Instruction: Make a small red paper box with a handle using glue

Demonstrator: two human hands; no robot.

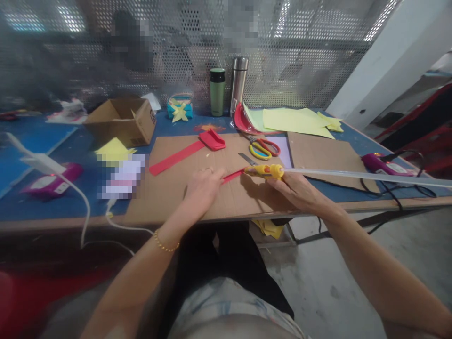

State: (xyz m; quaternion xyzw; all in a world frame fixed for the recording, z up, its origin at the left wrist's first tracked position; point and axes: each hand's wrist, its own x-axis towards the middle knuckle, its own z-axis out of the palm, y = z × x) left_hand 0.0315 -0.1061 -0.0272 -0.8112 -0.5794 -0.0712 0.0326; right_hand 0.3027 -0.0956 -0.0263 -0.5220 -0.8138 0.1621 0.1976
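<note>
My right hand [296,190] is closed around a yellow glue gun [263,171], and a long clear glue stick [353,176] runs out of its back to the right. The gun's tip is at the far end of a narrow red strip [233,176]. My left hand [205,188] pinches the near end of that strip against a cardboard sheet [169,197]. Beyond my left hand lies a wider red strip [176,159], with a folded red piece [212,140] at its upper end. Scissors [261,148] with yellow and orange handles rest behind the gun.
An open cardboard box [122,120], a small teal bag [180,109], a green tumbler [217,92] and a steel flask [239,82] stand at the back. Yellow sheets [296,120] lie back right. Purple devices [379,164] with cables sit at both sides.
</note>
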